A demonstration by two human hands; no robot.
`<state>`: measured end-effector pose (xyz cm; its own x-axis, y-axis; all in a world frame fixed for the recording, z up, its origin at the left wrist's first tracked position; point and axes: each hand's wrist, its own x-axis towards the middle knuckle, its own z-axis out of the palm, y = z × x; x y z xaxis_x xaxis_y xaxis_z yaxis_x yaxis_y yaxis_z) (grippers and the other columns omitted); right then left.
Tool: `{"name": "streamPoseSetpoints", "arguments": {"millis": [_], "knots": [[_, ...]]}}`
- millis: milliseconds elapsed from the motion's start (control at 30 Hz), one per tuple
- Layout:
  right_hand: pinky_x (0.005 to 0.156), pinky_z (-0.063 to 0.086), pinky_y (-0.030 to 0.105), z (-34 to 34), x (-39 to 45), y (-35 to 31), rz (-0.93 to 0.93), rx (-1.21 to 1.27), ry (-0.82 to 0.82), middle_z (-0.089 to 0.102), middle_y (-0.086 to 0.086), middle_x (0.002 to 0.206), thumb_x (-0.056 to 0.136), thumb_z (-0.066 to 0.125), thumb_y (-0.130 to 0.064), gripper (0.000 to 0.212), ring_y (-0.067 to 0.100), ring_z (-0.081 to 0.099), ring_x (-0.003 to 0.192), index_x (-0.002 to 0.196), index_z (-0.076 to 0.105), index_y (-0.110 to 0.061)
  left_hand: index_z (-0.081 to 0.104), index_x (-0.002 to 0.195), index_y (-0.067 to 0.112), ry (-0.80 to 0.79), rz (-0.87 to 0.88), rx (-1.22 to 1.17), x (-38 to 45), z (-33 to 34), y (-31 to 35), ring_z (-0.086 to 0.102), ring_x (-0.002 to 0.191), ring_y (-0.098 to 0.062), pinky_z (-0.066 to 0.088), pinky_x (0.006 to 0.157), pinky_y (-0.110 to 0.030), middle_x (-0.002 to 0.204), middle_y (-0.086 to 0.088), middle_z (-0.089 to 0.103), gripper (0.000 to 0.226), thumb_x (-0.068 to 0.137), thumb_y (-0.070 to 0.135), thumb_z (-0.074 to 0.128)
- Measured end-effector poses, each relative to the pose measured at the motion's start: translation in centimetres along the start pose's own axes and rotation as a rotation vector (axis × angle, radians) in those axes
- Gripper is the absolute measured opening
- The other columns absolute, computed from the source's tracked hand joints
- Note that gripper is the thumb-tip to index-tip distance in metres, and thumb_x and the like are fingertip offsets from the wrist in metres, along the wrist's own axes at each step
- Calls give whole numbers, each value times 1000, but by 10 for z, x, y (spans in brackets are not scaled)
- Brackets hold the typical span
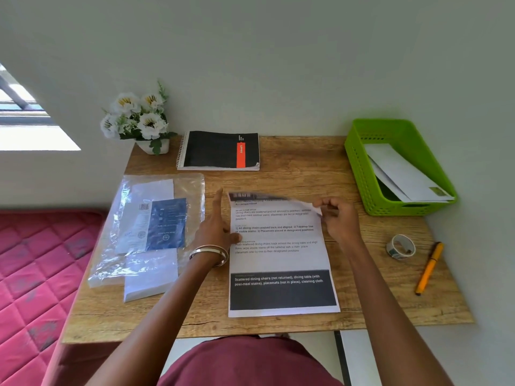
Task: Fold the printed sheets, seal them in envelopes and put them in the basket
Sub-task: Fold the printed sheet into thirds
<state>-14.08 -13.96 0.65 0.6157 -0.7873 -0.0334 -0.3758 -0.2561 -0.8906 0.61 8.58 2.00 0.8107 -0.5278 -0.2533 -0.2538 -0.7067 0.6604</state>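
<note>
On woodgrain desk (306,162), right hand (338,218) apparently pinches curling printed sheet's (278,263) corner.

1. The table (292,160) has a matt wood-grain top.
2. The printed sheet (281,260) is matt paper.
3. The basket (359,165) is glossy green perforated plastic.
4. The envelope pack (150,227) has a shiny, crinkled clear plastic wrapper.
5. The bangle (209,253) looks like polished metal.

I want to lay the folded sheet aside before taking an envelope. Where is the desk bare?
Bare wood lies between the notebook and the green basket, and between the printed sheet and the tape roll with the orange pen. The near edge left of the sheet is also free. The left side is crowded by the envelope pack.
</note>
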Motion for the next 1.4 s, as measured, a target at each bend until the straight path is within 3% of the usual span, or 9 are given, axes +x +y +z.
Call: {"name": "streamPoseSetpoints", "arguments": {"millis": [133, 233, 367, 433, 533, 733, 1000, 1200, 1400], "knots": [[88, 50, 44, -1, -5, 12, -143, -192, -30, 64, 2, 98, 73, 48, 25, 47, 23, 59, 95, 85, 72, -14, -2, 143, 42, -1, 98, 122, 1, 3, -7, 63, 82, -24, 54, 81, -44, 95, -9, 64, 108, 73, 16, 76], [92, 44, 53, 5, -6, 10, -172, -370, 1, 67, 1, 108, 68, 47, 23, 52, 28, 55, 109, 86, 73, -20, 19, 141, 45, -40, 122, 257, 2, 3, -8, 54, 84, -17, 50, 81, -35, 101, -3, 52, 80, 81, 25, 67], [102, 31, 48, 28, -17, -16, -265, -470, -157, 62, -1, 125, 85, 51, 4, 34, 26, 44, 123, 102, 71, -18, 42, 135, 39, -67, 140, 285, 2, 4, -12, 47, 85, -13, 46, 82, -30, 97, 3, 40, 54, 86, 29, 61], [102, 21, 41, 44, -25, -25, -306, -574, -315, 50, -6, 140, 93, 54, -18, 28, 20, 32, 132, 118, 64, -23, 41, 136, 37, -75, 154, 309, 2, 4, -13, 45, 86, -13, 45, 83, -30, 98, 2, 38, 53, 87, 29, 60], [103, 15, 40, 61, -34, -27, -329, -693, -445, 31, -10, 152, 93, 53, -36, 40, 16, 18, 140, 133, 51, -31, 39, 137, 36, -84, 161, 338, 3, 4, -11, 44, 88, -14, 45, 86, -30, 100, 2, 37, 53, 88, 30, 58], [105, 15, 42, 37, -37, -7, -234, -801, -330, 23, -13, 155, 93, 45, -50, 52, 14, 15, 143, 142, 38, -33, 33, 140, 35, -92, 157, 399, 2, 7, -14, 48, 92, -16, 50, 85, -34, 103, 1, 37, 56, 90, 30, 55], [100, 20, 43, 21, -31, 4, -207, -949, -262, 19, -13, 157, 95, 36, -53, 56, 18, 14, 143, 146, 30, -30, 43, 136, 27, 48, 275, 472, -17, 20, -13, 40, 117, -29, 44, 90, -44, 130, -6, 40, 47, 91, 28, 53], [103, 18, 44, 24, -33, -10, -236, -944, -222, 27, -1, 155, 93, 44, -50, 56, 20, 18, 142, 142, 39, -23, 22, 144, 31, -64, 293, 579, -20, 21, -15, 23, 127, -29, 34, 100, -46, 152, 8, 14, 58, 92, 46, 42], [100, 15, 31, 11, -83, -22, -495, -691, -543, 35, -7, 150, 77, 61, -60, 72, 13, 21, 137, 139, 44, -28, 17, 145, 33, -52, 247, 567, -20, 25, -13, 22, 129, -28, 31, 100, -46, 154, 12, 11, 58, 93, 46, 40]]}}
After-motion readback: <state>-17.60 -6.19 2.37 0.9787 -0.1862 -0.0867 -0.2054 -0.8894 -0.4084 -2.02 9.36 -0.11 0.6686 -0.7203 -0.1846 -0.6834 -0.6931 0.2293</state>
